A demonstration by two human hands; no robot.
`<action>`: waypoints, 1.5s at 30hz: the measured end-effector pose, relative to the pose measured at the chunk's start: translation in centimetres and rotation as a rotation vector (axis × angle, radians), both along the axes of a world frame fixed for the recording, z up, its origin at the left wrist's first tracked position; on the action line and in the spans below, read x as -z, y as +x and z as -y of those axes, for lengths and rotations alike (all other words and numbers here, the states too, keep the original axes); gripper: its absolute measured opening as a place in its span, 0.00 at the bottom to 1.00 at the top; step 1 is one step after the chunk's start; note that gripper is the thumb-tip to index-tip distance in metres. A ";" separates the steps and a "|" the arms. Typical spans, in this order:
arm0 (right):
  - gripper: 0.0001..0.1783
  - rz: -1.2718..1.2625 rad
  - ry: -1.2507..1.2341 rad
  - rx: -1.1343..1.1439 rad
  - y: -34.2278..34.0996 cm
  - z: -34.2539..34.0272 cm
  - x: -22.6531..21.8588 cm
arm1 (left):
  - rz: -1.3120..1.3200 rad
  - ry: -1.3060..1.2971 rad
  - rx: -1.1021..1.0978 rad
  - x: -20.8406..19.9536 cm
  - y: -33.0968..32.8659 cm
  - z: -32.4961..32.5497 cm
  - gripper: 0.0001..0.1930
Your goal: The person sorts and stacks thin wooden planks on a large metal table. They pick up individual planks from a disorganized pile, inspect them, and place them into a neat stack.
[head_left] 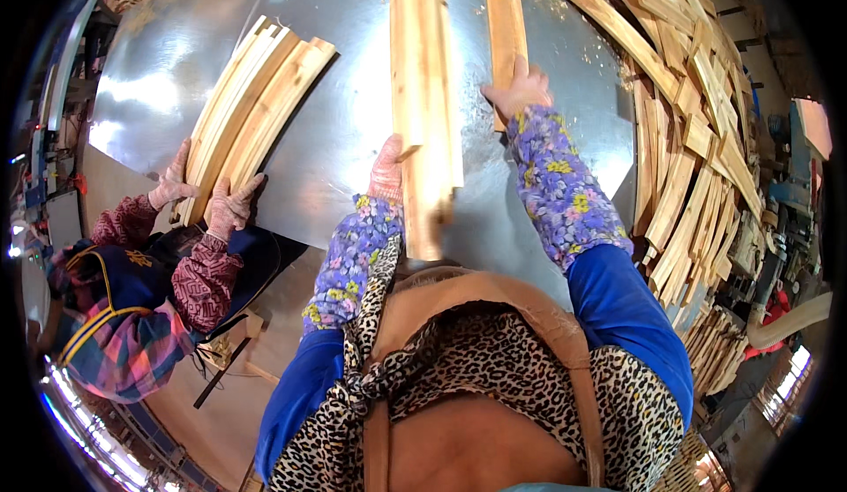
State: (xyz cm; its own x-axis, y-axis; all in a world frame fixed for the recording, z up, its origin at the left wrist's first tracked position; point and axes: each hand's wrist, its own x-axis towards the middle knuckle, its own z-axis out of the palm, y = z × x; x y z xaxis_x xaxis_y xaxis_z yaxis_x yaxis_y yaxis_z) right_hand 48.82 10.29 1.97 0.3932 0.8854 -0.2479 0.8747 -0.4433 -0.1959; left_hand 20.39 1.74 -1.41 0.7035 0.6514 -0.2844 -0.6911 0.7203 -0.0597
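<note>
A stack of long pale wooden boards (422,77) lies lengthwise in front of me on the metal table, with one end overhanging toward my body. My left hand (386,170), in a pinkish knit glove, grips the stack's left edge; its fingers are partly hidden by the wood. To the right lies a single wooden board (505,20), more orange in tone. My right hand (520,92) is across its near end, the thumb over the left edge and the fingers toward the right edge. Flowered sleeve covers reach up both my forearms.
The shiny metal table (344,95) carries wood chips at its far right. At left, a co-worker's gloved hands (231,208) hold another bundle of boards (256,108). A large heap of loose wood strips (688,157) fills the right side. A pale hose (794,322) runs beyond it.
</note>
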 end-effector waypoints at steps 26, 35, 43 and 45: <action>0.54 -0.957 -0.433 -0.241 -29.4 16.6 -2.5 | -2.243 0.971 0.402 -6.5 -20.4 14.3 0.55; 0.40 -0.476 0.007 -0.231 -11.4 16.0 5.1 | -2.656 1.080 0.616 -5.8 -21.6 10.5 0.58; 0.53 -0.072 0.591 0.422 29.3 19.0 -1.6 | -2.938 0.815 0.731 -7.4 -19.1 9.4 0.54; 0.67 0.169 0.128 0.728 32.6 17.4 -1.4 | -2.989 0.717 0.726 -7.6 -18.0 7.8 0.52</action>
